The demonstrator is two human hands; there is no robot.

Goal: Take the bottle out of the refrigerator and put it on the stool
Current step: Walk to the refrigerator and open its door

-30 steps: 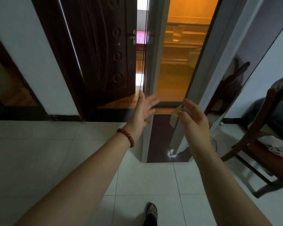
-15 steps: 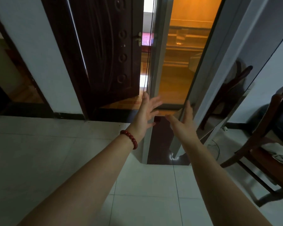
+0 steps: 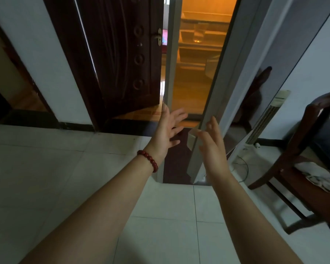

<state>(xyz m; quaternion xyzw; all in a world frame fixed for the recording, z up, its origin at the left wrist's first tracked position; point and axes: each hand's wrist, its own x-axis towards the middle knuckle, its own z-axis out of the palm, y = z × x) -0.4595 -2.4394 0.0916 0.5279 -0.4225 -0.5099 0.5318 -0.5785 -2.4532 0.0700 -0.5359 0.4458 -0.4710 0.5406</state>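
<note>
Head view: both arms reach forward toward the open refrigerator (image 3: 196, 77), whose lit amber interior shows shelves beyond the fingertips. The left hand (image 3: 168, 130), with a red bead bracelet (image 3: 149, 163) on its wrist, is spread open with nothing in it, close to the near left edge of the cabinet. The right hand (image 3: 211, 147) is also open and empty, its fingers (image 3: 212, 123) raised at the inner edge of the refrigerator door (image 3: 242, 88), which stands swung out to the right of that hand; whether they touch it I cannot tell. Farther right of the right hand is a dark wooden chair (image 3: 303, 162) with a cloth (image 3: 314, 175) on its seat. No stool can be picked out.

The bottle cannot be identified among the shelves; something pale sits up there, too blurred to name. So the task appears to be at its start: door open, bottle still to be found, gripped, lifted out and carried to the stool.

Compared with half a second ago, both hands sit a touch lower in frame and the right hand has turned more edge-on, fingers closer together; the door looks about as wide as then.
</note>
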